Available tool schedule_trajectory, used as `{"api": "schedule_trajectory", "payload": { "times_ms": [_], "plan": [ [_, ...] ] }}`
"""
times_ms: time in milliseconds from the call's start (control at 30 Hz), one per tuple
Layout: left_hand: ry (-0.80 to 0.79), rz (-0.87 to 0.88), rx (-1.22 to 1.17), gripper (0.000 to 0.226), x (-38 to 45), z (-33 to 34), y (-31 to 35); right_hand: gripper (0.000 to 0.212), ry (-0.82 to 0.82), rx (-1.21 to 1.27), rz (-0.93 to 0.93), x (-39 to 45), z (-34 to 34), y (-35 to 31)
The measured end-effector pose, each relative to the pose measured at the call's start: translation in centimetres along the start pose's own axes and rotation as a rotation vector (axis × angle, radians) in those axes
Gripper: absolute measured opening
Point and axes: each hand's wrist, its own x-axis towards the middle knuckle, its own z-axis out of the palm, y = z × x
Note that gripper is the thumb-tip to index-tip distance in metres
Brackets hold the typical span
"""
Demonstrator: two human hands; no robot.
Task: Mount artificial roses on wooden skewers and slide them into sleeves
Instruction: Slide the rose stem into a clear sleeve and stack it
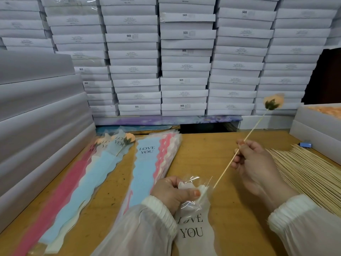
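White sleeves cover both wrists. Nearest the person, the left hand (172, 194) grips the crumpled mouth of a clear "LOVE YOU" sleeve (191, 226) lying on the wooden surface (230, 209). Up and to its right, the right hand (252, 163) pinches a wooden skewer (227, 168) topped by a peach rose (273, 102); the skewer's lower tip reaches the sleeve's mouth. Loose skewers (306, 169) lie right of that hand, empty sleeves (147, 163) left of both hands.

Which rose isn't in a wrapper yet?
The peach rose up on the skewer that the right hand pinches. It is bare, while the finished roses at the far left lie inside sleeves.
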Motion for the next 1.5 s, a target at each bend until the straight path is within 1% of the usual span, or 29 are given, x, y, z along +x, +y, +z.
{"api": "schedule_trajectory", "payload": {
  "times_ms": [133, 200, 300, 433, 600, 933, 1067, 1233, 1367, 1500],
  "plan": [
    [0.012, 0.001, -0.019, 0.04, 0.0, 0.0, 0.1, 0.013, -0.081, -0.047, -0.008, -0.8, 0.7, 0.5],
    [0.022, -0.001, -0.013, 0.036, 0.0, 0.0, 0.1, 0.013, -0.087, -0.093, -0.029, -0.9, 0.9, 0.7],
    [0.037, 0.0, -0.016, 0.036, 0.0, -0.1, 0.1, 0.013, -0.025, -0.086, -0.098, -0.6, 0.5, -0.1],
    [0.042, 0.02, -0.026, 0.04, 0.1, 0.0, -0.1, 0.011, 0.077, 0.012, -0.144, 0.1, -0.5, -1.6],
    [0.018, 0.02, -0.019, 0.037, 0.1, 0.0, 0.0, 0.011, 0.086, 0.074, -0.134, 0.2, -0.7, -1.7],
    [0.035, 0.031, -0.026, 0.044, 0.2, 0.0, -0.1, 0.014, -0.069, -0.075, -0.097, -0.7, 0.5, 0.3],
    [0.052, 0.018, -0.022, 0.039, 0.3, 0.0, -0.1, 0.011, -0.152, -0.145, -0.068, -1.5, 1.0, 1.0],
    [0.051, -0.011, -0.059, 0.032, 0.4, 0.0, -0.1, 0.007, -0.239, -0.314, -0.041, -2.3, 1.7, 1.9],
    [0.047, -0.027, -0.099, 0.022, 0.4, 0.1, -0.1, 0.016, -0.295, -0.367, -0.028, -2.6, 1.8, 1.9],
    [0.025, -0.019, -0.192, 0.016, 0.5, 0.5, -0.4, 0.015, -0.336, -0.381, 0.037, -2.8, 1.8, 1.9]
  ]
}}
